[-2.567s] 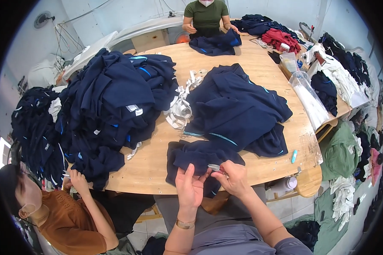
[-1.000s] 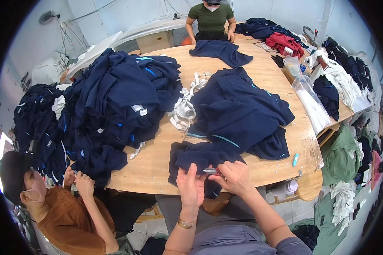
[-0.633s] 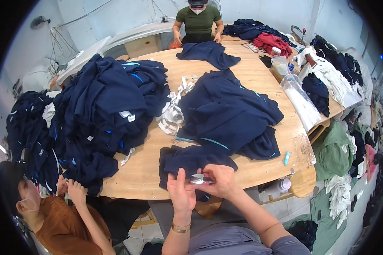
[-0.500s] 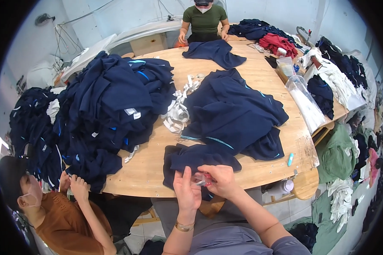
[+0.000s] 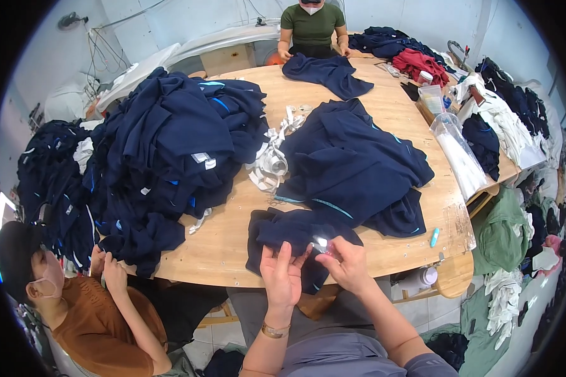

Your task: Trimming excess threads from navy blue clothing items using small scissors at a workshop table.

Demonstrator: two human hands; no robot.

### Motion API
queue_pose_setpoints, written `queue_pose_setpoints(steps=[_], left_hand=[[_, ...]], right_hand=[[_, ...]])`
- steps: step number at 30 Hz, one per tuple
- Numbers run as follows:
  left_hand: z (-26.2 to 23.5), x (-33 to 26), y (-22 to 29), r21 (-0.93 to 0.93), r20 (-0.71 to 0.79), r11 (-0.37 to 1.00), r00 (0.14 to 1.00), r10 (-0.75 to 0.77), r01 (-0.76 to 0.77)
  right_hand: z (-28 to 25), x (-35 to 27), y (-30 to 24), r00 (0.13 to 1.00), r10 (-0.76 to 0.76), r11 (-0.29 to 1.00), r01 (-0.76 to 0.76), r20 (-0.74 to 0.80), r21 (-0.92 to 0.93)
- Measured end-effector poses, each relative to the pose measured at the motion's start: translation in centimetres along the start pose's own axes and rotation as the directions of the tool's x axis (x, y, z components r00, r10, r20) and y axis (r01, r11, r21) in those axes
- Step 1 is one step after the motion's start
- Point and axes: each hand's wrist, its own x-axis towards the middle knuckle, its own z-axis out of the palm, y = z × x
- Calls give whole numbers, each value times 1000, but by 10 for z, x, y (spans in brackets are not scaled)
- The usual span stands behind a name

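My right hand pinches a small clear, shiny piece that looks like plastic, with a little pink or red at its lower side; its exact kind is too small to tell. Beside it, my left hand has its palm turned inward and its fingers apart, and I see nothing held in it. Both hands are over the front of the table, at a folded navy garment lying near the edge. Just beyond it spreads a larger navy garment pile with light blue trim.
A tall heap of navy garments fills the table's left side. White tape strips lie mid-table, a turquoise marker-like stick at right. One co-worker sits close on my left; another handles navy cloth across the table.
My right hand has moved slightly right and away from my left, lifting the clear piece higher. My left fingers have spread a little. The whole view has shifted slightly.
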Motion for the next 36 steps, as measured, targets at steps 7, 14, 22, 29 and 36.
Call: queue_pose_setpoints(steps=[7, 14, 22, 29, 36], left_hand=[[-1, 1, -5, 49, 7, 997, 998, 67, -67], [-8, 1, -9, 116, 23, 984, 991, 135, -137], [1, 1, -3, 1, 12, 1000, 1000, 14, -14], [-15, 0, -8, -105, 79, 992, 995, -57, 65], [-6, 0, 0, -86, 49, 996, 998, -32, 36]], right_hand=[[1, 1, -3, 986, -155, 946, 168, 68, -279], [2, 4, -5, 984, -132, 941, 162, 120, -297], [12, -3, 4, 938, 348, 790, -295, 4, 538], [29, 1, -8, 997, 83, 976, -83, 8, 200], [-15, 2, -13, 903, 309, 100, -344, 300, 934]])
